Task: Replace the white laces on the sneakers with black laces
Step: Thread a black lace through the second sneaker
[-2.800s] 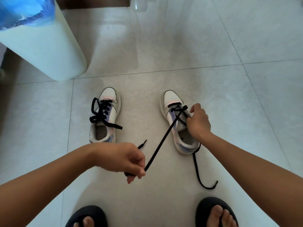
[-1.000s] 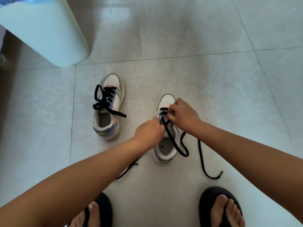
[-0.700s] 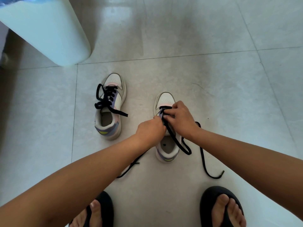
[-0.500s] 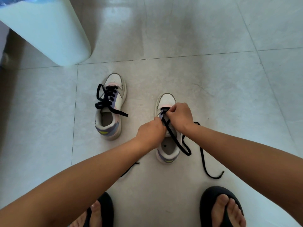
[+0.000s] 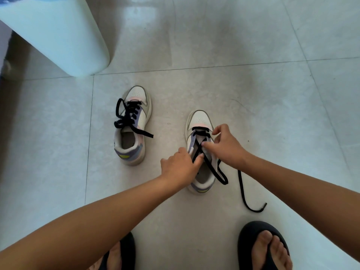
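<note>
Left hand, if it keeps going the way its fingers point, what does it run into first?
The left hand points at the right sneaker and would first meet the black lace crossing its tongue, which its fingertips already seem to touch; depth is unclear.

I see a white-and-lilac sneaker (image 5: pixel 200 152) half-laced with flat black lace (image 5: pixel 243 191); its fully laced twin (image 5: pixel 134 125) sits at ten o'clock.

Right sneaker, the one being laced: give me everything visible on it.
The right sneaker stands upright on the tiled floor, toe pointing away. White perforated toe cap, pink band, lilac tongue, grey heel collar, yellow mark at the heel. The black lace runs through only the front eyelets; one loop hangs over its right side, one end trails on the floor. The left hand pinches the lace at the tongue; the right hand fingers the eyelet edge.
</note>
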